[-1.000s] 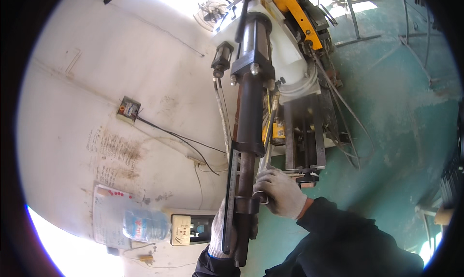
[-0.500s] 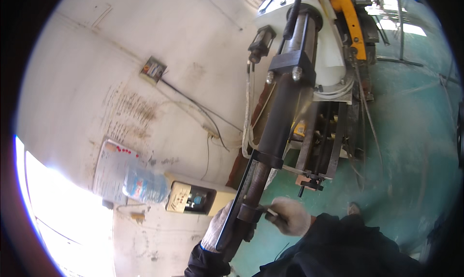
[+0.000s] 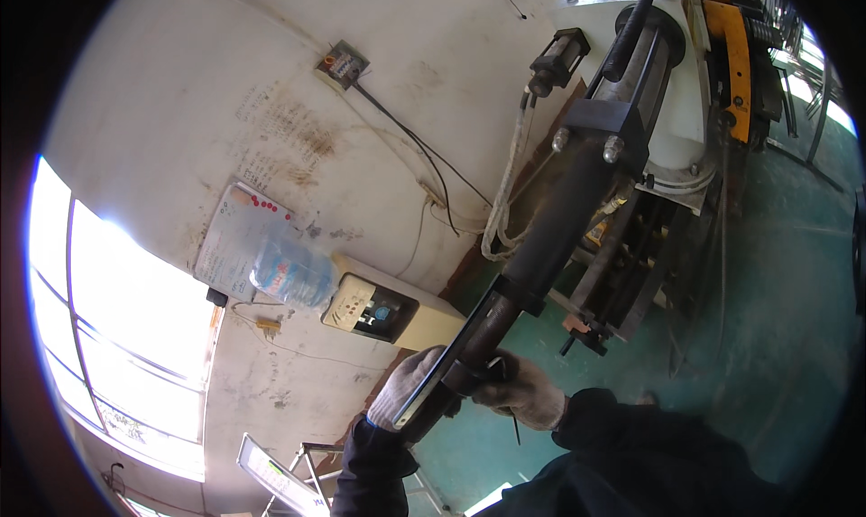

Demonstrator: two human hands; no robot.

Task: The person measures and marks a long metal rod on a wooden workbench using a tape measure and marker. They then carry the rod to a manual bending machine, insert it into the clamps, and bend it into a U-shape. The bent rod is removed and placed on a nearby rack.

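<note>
A long dark cylinder runs from the machine down toward me and ends in a narrower shaft with a dark collar. My left hand, in a pale knitted glove with dark fingertips, wraps round the shaft's lower end from the left, beside a flat slotted bar. Part of its fingers is hidden behind the shaft. At the collar's right side is my right hand, gloved alike, its fingers closed on a thin dark rod that sticks out below them. The rod's upper part is mostly hidden.
The white machine body and a yellow arm stand at the upper right. A handwheel juts out below the machine's rails. Leftward are a water dispenser with a blue bottle, a whiteboard and a wall-mounted switch box.
The view has turned, so the machine sits farther right and the window shows more. My right hand has closed in on the collar; my left hand stays on the shaft.
</note>
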